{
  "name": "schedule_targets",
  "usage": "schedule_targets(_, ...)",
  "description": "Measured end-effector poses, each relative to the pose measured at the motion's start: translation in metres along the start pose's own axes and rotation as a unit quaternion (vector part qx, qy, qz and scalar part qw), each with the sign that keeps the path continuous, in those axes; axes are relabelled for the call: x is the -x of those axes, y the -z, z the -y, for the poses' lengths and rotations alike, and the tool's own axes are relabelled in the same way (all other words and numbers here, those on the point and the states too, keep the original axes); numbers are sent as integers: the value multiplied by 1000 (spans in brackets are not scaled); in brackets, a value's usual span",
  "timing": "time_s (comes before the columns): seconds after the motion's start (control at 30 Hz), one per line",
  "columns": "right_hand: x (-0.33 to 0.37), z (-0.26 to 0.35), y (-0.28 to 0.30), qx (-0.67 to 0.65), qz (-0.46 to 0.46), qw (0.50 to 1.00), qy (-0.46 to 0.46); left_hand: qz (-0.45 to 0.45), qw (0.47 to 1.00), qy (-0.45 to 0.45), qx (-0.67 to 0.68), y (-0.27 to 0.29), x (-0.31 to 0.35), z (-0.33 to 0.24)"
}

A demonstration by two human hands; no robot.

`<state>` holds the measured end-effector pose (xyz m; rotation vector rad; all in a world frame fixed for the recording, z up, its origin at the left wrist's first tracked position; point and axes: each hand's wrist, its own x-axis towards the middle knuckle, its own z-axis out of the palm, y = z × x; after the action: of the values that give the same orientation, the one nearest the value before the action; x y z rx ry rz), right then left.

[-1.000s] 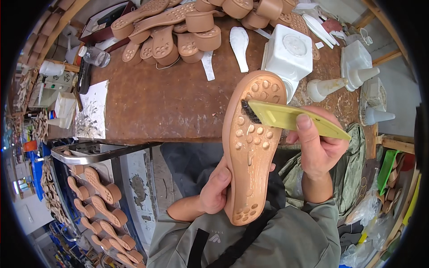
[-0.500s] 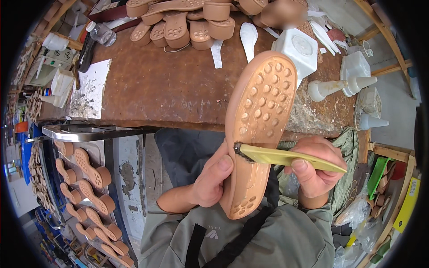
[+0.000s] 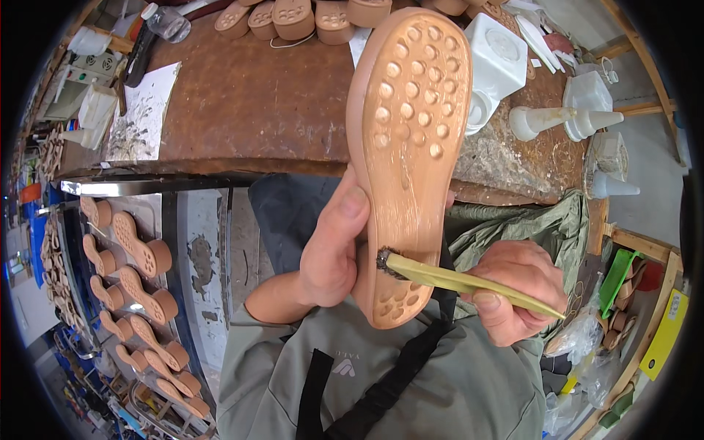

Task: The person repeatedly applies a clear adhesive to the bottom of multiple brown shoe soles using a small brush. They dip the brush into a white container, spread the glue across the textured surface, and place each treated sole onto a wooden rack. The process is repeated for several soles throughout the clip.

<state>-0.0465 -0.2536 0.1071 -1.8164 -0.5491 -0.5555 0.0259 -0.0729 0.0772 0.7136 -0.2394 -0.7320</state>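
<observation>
A tan shoe sole [image 3: 403, 183] with round dimples at both ends is held up before my chest, its dimpled face toward me. My left hand [image 3: 334, 246] wraps its left edge near the waist, with a fingertip showing at the far edge. In my right hand [image 3: 517, 290] is a flat yellow-green brush [image 3: 455, 279], gripped by the handle. Its dark bristles touch the sole near the heel, just above the small dimples. A wet shine covers the sole's face.
Several tan soles [image 3: 293, 18] lie along the back of the brown worktable [image 3: 249, 95]. A white square bottle [image 3: 495, 59] and cone-tipped bottles [image 3: 539, 121] stand at the right. Left of me, a rack [image 3: 172, 213] carries more soles. A clear bottle [image 3: 169, 23] lies at the back left.
The sole has been raised and stands a little more upright. The brush has moved from the waist of the sole down toward the heel.
</observation>
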Motion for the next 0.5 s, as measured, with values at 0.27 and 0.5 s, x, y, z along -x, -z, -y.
schedule_targets(0.27, 12, 15, -10, 32, 13, 999, 42, -42, 999, -29, 17, 1, 1, 3)
schedule_targets(0.5, 18, 24, -11, 48, 45, 996, 68, -54, 998, 11, 39, 1, -2, 5)
